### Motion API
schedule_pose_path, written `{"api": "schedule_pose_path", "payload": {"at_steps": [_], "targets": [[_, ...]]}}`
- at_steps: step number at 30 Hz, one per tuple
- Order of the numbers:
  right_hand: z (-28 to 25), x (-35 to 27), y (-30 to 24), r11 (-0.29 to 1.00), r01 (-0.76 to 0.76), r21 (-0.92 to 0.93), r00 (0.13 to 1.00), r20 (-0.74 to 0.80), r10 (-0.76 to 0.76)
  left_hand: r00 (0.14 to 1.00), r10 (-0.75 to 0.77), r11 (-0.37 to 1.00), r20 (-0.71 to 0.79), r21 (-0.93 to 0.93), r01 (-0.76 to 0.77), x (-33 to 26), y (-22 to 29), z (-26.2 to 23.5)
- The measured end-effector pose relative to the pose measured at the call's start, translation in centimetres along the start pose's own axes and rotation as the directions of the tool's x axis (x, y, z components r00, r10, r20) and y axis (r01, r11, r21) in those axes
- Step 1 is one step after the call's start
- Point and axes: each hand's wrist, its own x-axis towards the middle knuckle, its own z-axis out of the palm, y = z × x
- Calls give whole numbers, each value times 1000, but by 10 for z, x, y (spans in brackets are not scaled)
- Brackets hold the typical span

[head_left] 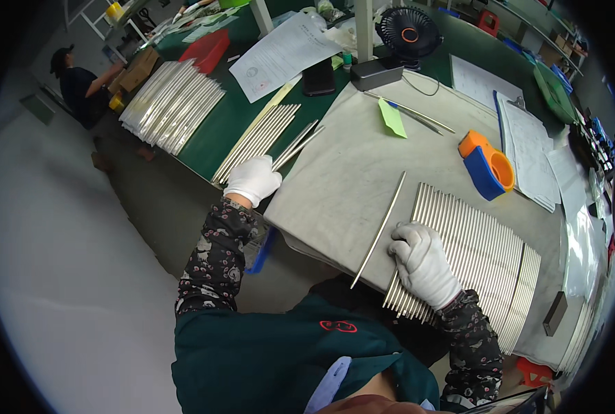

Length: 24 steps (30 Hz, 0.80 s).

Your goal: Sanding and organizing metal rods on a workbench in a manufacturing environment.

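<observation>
While our right hand [423,264] lies fingers-together on rod row [470,255] at grey mat's [342,179] near edge, steadying it, left hand [252,178] pinches two rods [297,145] off mat's left edge; single rod [380,229] lies apart.

A pair of thin silver metal rods [295,146] lies slanted at about ten o'clock from the picture's middle, their lower ends caught in the closed left grip [252,179], their upper ends pointing toward one o'clock over the edge of the grey cloth on the table [349,159]. A single long rod [380,228] lies alone at the middle, running from seven o'clock to one o'clock. Just beside it, at four o'clock, a broad row of like rods [483,245] lies side by side, flat and parallel, with the right grip [421,262] resting spread on its near end.
</observation>
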Motion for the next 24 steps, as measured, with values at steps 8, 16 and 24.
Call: {"api": "schedule_pose_path", "payload": {"at_steps": [8,16,24], "targets": [[1,-7,7,999,-8,48,1000,-10,9,954,216,598,208,-801,39,-43,15,-13],[-18,-8,-3,987,-160,-2,982,104,159,843,519,608,143,-755,-247,-76,93,39],[-36,-44,-22,945,-227,-234,919,269,287,497,857,512,135,-117,-851,-87,130,11]]}}
